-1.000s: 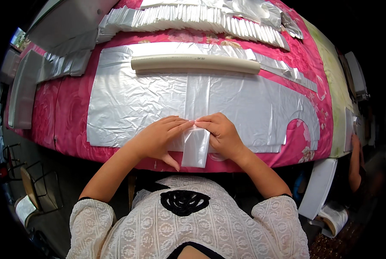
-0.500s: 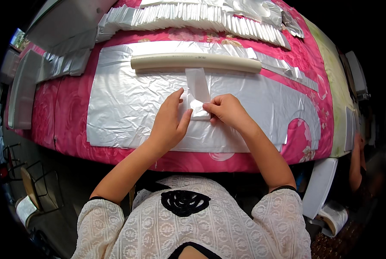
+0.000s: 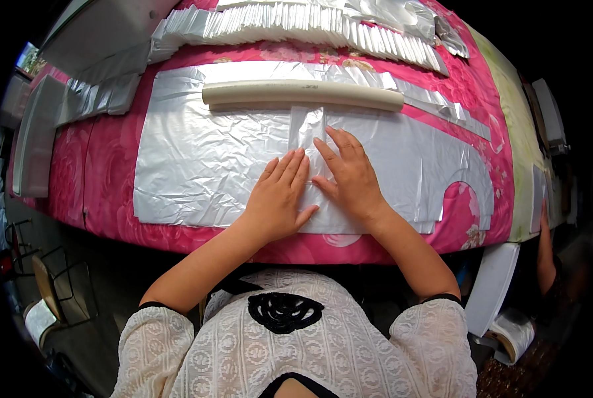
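Note:
A folded strip of thin white plastic film (image 3: 308,125) lies over a stack of silvery plastic bags (image 3: 197,166), its upper end close to a cream-coloured tube (image 3: 303,96). My left hand (image 3: 276,199) lies flat at the strip's lower left, fingers stretched out and side by side. On the right edge of the strip, my right hand (image 3: 349,176) rests with its fingers spread, thumb and fingertips on the film. Neither hand grips anything. Both cover part of the strip, so its lower end is hidden.
Many folded film packets (image 3: 270,26) stand in a long row at the back. A clear plastic bin (image 3: 34,139) and more packets (image 3: 104,96) are at the left. Pink flowered cloth (image 3: 111,179) covers the table. Another person's arm (image 3: 546,255) shows at the far right.
My right hand has released its pinch on the strip's lower end and spread out farther up. The left hand has moved down and flattened onto the film.

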The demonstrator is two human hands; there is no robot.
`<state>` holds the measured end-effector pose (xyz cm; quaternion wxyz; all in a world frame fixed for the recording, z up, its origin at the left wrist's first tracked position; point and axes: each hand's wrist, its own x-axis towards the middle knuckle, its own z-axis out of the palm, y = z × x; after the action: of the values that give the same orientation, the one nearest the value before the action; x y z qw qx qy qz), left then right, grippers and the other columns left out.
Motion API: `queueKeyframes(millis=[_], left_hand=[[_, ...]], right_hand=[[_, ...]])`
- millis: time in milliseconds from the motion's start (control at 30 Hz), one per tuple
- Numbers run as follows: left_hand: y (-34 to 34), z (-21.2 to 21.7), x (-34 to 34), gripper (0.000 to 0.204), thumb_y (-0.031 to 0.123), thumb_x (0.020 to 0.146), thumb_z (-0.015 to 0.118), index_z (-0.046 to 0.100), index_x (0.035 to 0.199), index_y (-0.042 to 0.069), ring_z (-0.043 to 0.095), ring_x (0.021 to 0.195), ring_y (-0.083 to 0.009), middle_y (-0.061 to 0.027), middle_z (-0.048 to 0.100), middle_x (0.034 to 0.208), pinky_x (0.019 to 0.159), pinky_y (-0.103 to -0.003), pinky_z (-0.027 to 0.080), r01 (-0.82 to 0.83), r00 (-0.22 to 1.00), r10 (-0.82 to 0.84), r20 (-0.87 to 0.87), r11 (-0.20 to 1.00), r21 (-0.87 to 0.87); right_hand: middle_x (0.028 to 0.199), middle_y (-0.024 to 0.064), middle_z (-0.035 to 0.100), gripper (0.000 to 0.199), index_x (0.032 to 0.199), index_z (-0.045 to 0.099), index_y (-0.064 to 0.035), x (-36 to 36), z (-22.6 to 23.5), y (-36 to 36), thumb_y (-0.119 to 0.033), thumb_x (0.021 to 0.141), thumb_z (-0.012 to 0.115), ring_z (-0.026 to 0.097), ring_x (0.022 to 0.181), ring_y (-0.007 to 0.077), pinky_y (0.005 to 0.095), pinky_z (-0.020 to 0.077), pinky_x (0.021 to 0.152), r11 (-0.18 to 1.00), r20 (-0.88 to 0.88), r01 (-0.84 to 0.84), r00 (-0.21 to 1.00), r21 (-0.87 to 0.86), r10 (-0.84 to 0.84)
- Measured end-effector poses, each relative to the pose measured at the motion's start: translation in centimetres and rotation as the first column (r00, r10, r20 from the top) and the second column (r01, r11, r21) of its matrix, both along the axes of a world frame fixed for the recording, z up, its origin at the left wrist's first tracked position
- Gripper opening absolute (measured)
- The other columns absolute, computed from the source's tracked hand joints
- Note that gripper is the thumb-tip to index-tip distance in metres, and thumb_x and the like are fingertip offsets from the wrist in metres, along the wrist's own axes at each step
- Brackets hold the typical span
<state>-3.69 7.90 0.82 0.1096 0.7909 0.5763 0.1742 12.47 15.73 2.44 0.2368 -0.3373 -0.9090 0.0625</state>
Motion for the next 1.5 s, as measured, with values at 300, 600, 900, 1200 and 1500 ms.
queueKeyframes(millis=[300,600,900,1200,1500], left_hand=[[0.8,-1.1,-2.1,0.025,0.007,0.072,0.062,0.059,0.095,0.000,0.058,0.095,-0.0257,-0.0114,0.060,0.105,0.082,-0.035,0.048,0.099,0.976,-0.150,0.155,0.950,0.296],[0.0,0.3,-2.0,0.009,0.005,0.075,0.060,0.056,0.083,0.004,0.062,0.083,-0.0229,-0.0061,0.064,0.093,0.077,-0.033,0.049,0.177,0.912,-0.242,0.332,0.961,0.215],[-1.7,0.7,-3.0,0.063,0.022,0.065,0.074,0.050,0.120,0.003,0.057,0.103,-0.0269,-0.0127,0.058,0.115,0.086,-0.039,0.046,0.275,0.930,-0.287,0.228,0.958,0.081],[1.9,1.4,-1.9,0.038,0.005,0.082,0.061,0.051,0.119,0.001,0.062,0.068,-0.0123,-0.0107,0.065,0.081,0.062,-0.024,0.047,-0.076,0.739,0.358,0.571,0.886,-0.457],[3.4,1.7,-1.6,0.049,0.016,0.081,0.064,0.047,0.122,-0.003,0.062,0.072,-0.0145,-0.0127,0.062,0.091,0.059,-0.025,0.048,-0.301,0.719,0.466,0.516,0.878,-0.373]], right_hand=[[0.127,0.0116,0.050,0.048,0.120,0.053,-0.0037,0.9,-0.9,2.6,-0.018,0.076,0.066,0.045,0.120,0.0274,0.0376,0.0363,0.101,0.931,0.017,-0.302,0.950,-0.206,0.312],[0.106,0.0093,0.061,0.040,0.102,0.061,-0.0039,1.6,-0.5,1.4,0.007,0.064,0.056,0.057,0.100,0.0273,0.0355,0.0466,0.085,0.899,-0.136,-0.353,0.935,-0.259,0.328],[0.094,0.0051,0.064,0.032,0.095,0.065,-0.0068,2.4,-1.6,-2.0,0.001,0.065,0.064,0.059,0.083,0.0242,0.0315,0.0497,0.070,0.919,-0.252,-0.351,0.919,-0.180,0.302],[0.062,0.0106,0.061,0.020,0.083,0.065,0.0013,1.2,-0.2,-0.6,-0.017,0.085,0.057,0.058,0.054,0.0192,0.0298,0.0441,0.054,0.651,-0.224,0.006,0.936,-0.759,-0.271],[0.061,0.0035,0.058,0.027,0.074,0.062,0.0004,-0.1,0.9,2.5,-0.022,0.087,0.057,0.054,0.049,0.0081,0.0221,0.0418,0.050,0.228,0.061,0.156,0.925,-0.961,-0.374]])
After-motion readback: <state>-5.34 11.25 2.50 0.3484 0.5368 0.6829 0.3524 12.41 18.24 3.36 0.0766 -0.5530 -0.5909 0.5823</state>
